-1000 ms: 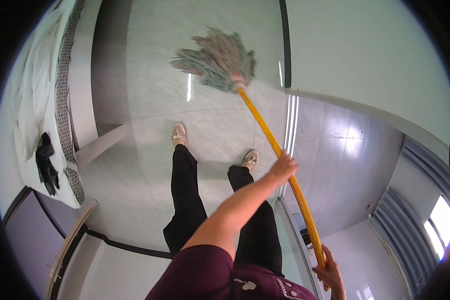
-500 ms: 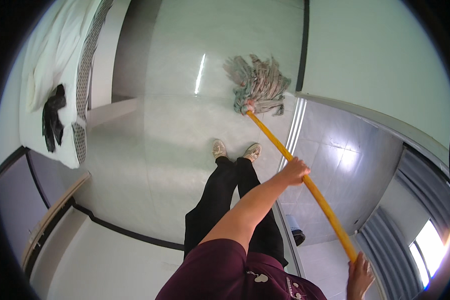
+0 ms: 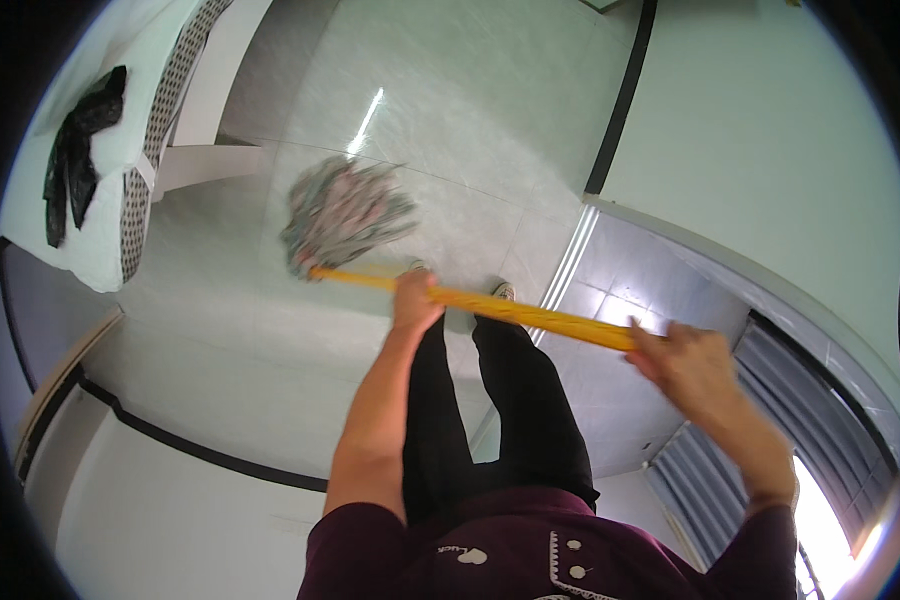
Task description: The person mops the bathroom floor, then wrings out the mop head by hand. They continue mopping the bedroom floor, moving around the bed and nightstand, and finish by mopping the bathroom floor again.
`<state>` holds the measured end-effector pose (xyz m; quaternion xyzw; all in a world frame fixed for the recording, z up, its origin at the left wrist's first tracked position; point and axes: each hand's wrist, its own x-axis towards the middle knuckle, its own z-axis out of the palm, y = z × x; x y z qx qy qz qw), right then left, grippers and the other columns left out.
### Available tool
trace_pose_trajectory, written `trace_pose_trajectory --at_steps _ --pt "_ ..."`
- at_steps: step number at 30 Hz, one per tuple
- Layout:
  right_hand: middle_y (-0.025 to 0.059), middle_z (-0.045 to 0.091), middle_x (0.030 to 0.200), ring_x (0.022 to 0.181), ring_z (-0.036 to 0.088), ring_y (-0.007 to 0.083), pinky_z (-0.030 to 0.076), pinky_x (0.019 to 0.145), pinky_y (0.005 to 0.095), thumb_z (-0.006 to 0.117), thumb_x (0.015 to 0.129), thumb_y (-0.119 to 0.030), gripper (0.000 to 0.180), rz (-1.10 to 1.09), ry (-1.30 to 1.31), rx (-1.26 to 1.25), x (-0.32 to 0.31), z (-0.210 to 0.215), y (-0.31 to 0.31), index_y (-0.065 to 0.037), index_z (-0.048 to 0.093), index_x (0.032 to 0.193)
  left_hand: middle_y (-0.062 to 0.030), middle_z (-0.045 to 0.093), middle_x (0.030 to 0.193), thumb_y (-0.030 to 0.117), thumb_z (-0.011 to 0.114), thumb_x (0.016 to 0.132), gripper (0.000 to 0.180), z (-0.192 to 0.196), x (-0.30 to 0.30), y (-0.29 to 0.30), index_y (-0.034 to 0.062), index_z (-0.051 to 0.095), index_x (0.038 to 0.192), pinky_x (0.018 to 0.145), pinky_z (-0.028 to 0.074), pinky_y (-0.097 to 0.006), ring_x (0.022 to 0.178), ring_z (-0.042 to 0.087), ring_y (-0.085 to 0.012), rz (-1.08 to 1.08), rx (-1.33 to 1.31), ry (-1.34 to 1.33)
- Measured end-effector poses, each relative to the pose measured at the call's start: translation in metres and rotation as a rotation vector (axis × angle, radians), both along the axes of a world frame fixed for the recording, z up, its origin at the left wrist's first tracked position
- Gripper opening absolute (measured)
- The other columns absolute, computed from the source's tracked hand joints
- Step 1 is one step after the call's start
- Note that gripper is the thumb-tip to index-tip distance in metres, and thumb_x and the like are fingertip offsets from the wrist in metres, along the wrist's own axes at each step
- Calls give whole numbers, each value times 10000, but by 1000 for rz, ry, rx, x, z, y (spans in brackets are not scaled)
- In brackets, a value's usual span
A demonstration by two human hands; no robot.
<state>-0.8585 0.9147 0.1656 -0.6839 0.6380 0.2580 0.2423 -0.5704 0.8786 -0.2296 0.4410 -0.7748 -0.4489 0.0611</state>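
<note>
The person holds a mop with a yellow handle running nearly level across the body. The left hand is wrapped around the handle near the mop head, fingers curled over it. The right hand grips the handle's far right end, fingers closed around it. The grey stringy mop head sits on the pale tiled floor, left of and beyond the shoes, and looks blurred with motion.

To the far left stands a bed with a patterned edge, and a black garment lies on it. A shiny metal doorway is on the right.

The floor looks glossy, perhaps wet, so a foot could slip on it. A wide sweep to the left could knock the mop head into the bed frame, and the handle's right end could strike the doorway.
</note>
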Motion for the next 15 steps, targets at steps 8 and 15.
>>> trace_pose_trajectory --at_steps 8,15 --pt "113 566 721 579 575 227 451 490 328 552 863 -158 455 112 -478 6 123 -109 -6 -66 508 1306 -162 561 846 163 816 687 348 -27 206 67 44 529 844 725 458 -480 849 549 -391 295 -179 -362" --pt "95 527 787 696 591 241 467 545 340 552 846 -125 507 76 -365 31 43 -92 43 -200 519 1346 -179 587 922 172 818 666 373 -20 109 89 43 554 896 826 458 -479 949 552 -418 317 -178 -320"
